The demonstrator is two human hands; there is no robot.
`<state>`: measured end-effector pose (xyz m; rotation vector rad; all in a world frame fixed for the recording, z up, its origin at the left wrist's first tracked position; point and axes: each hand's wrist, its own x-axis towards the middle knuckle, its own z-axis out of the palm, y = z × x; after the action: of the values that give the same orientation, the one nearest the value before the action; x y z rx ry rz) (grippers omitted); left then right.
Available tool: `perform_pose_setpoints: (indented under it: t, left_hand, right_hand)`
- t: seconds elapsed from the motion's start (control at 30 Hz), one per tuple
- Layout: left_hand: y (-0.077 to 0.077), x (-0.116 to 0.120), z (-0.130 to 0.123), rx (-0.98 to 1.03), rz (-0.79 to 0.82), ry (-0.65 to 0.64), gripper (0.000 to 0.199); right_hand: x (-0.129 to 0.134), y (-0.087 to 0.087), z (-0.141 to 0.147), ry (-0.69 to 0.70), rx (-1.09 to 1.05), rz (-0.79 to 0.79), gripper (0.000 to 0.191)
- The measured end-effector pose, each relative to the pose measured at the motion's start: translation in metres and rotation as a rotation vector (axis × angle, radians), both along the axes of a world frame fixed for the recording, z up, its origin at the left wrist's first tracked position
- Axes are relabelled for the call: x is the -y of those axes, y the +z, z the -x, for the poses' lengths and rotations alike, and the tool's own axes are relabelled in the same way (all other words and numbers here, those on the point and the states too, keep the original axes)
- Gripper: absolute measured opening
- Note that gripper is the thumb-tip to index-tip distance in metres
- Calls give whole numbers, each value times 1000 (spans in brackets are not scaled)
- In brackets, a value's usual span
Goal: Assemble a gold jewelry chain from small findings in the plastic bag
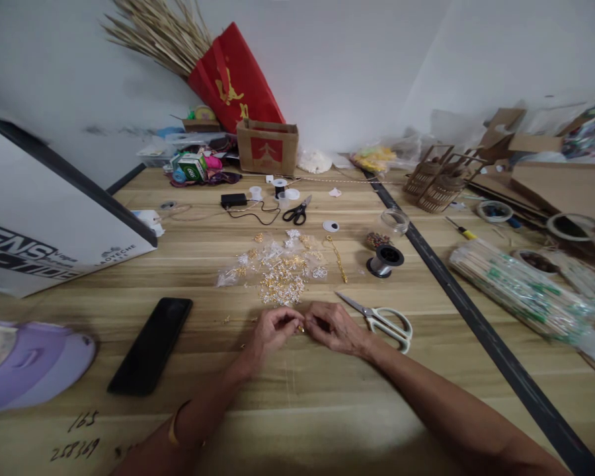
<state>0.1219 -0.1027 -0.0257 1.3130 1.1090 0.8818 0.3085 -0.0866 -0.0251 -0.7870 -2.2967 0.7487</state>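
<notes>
— Where is the small, shiny gold-coloured piece (pixel 301 328)?
— Between the hands, pinched at the fingertips of the left hand (pixel 276 329).
— And the right hand (pixel 333 327)?
— Its fingers curl together close beside the piece; whether they grip it too, I cannot tell.
— What lies around them?
— A loose heap of tiny gold and silvery trinkets (pixel 281 281) just beyond, white-handled metal scissors (pixel 373 317) near the right wrist, and a flat black phone (pixel 151 344) farther left.

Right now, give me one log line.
left hand: at small gold piece | right hand: same piece | grip: unclear | white-handled scissors: beside right hand
</notes>
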Motion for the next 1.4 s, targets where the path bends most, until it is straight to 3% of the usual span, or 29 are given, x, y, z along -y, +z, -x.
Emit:
perform_pose_setpoints:
  t: [0.3,0.73,1.4]
  left_hand:
    - [-3,-3,0,49,77,13,11]
    - [-2,-2,0,31,37,12,13]
    - [0,-5,1,94,51,56,23]
  right_hand:
    - [0,-4,0,-10,-18,4,11]
    - [2,-1,1,-1,-45,16,14]
    - [0,2,-1,-46,-57,169,21]
